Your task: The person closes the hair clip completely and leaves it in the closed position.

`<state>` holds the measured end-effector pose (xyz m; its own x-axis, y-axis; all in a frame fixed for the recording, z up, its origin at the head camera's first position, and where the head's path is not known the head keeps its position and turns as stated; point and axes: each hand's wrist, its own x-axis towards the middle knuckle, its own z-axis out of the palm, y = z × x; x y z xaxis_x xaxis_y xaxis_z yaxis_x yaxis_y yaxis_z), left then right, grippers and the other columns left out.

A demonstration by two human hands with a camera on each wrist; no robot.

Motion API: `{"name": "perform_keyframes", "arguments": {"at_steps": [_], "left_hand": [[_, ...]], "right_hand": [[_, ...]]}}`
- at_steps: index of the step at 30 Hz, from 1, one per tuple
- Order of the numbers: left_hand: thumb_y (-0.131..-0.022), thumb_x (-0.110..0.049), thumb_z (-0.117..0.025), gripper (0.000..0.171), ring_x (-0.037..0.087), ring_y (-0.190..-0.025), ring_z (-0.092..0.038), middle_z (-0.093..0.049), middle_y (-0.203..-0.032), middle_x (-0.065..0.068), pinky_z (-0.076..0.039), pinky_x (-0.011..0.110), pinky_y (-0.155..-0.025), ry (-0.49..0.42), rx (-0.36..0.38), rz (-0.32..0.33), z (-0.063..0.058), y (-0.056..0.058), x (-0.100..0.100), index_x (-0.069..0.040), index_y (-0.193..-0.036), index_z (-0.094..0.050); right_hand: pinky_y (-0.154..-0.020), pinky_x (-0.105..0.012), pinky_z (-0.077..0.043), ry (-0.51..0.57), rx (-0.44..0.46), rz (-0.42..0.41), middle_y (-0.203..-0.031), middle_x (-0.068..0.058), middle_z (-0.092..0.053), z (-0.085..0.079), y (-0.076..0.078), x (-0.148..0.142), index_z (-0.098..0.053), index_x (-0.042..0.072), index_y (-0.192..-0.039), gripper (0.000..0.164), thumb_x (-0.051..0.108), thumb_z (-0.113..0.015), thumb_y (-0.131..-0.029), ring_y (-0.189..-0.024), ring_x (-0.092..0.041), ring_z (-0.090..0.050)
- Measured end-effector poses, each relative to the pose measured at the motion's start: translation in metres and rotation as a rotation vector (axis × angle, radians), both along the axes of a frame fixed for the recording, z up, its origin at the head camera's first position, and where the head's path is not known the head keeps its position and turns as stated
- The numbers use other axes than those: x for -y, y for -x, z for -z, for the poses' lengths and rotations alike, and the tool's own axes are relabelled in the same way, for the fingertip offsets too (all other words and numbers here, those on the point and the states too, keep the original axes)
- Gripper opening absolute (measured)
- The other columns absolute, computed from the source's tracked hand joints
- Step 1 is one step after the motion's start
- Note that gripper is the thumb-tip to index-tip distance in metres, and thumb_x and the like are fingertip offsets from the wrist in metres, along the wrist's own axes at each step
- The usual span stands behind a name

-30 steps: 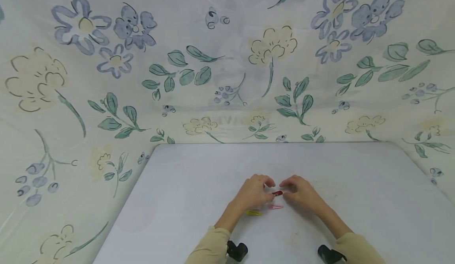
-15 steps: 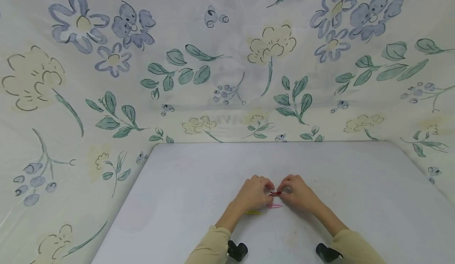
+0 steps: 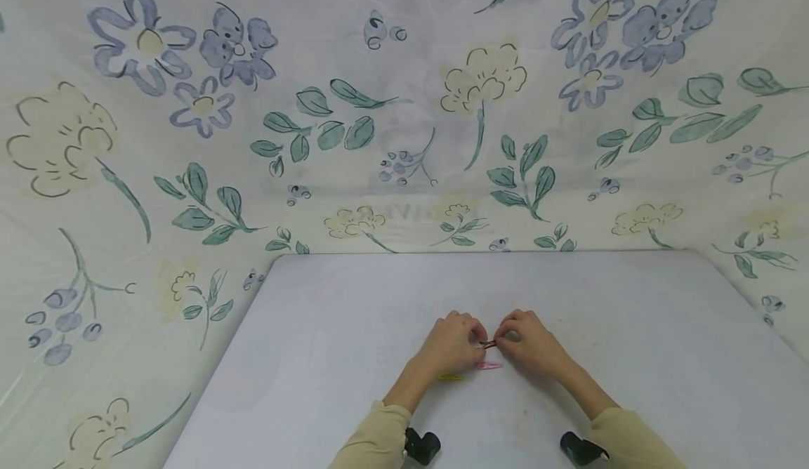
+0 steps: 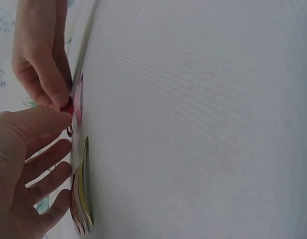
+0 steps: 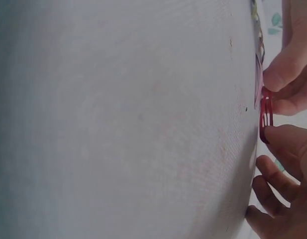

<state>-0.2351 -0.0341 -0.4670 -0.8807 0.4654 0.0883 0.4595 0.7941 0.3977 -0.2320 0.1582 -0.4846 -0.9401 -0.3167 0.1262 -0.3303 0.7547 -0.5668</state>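
Note:
A red snap hair clip is held up between both hands, its slim prongs showing in the right wrist view. My left hand pinches one end between thumb and index finger, with the other fingers spread loosely. At the opposite end, my right hand pinches the clip with thumb and forefinger. A pink hair clip lies on the table just below the hands. Beside the left wrist is a yellow hair clip; in the left wrist view it tops a small fanned stack of clips.
The white table runs back to a floral sheet that hangs behind it and along the sides. Black wrist cameras sit at the left sleeve and the right sleeve.
The right hand has moved left to the red clip and now pinches its end. The clip has turned edge-on between the hands; the left hand has barely moved.

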Motion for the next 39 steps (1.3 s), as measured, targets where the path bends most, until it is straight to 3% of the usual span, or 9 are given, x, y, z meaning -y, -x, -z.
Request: {"name": "perform_keyframes", "arguments": {"at_steps": [27, 39], "left_hand": [[-0.083, -0.025, -0.072, 0.011, 0.011, -0.089, -0.055, -0.066, -0.090, -0.007, -0.046, 0.032, -0.079, -0.016, -0.001, -0.016, 0.0012, 0.0006, 0.0005, -0.019, -0.092, -0.074], [-0.084, -0.017, -0.071, 0.004, 0.007, -0.080, -0.050, -0.058, -0.080, -0.009, -0.042, 0.023, -0.070, -0.161, 0.039, -0.041, 0.0013, -0.0026, 0.0057, -0.017, -0.088, -0.070]], "right_hand": [[-0.092, -0.050, -0.046, 0.088, 0.020, -0.012, -0.096, 0.000, -0.062, -0.0046, -0.0026, -0.0012, -0.072, 0.008, -0.088, 0.005, 0.010, -0.068, -0.090, -0.101, -0.024, -0.057], [-0.091, -0.046, -0.050, 0.160, 0.030, -0.009, -0.095, 0.004, -0.062, -0.0044, -0.0060, 0.0011, -0.071, 0.013, -0.089, 0.004, 0.009, -0.071, -0.088, -0.096, -0.019, -0.061]]}}
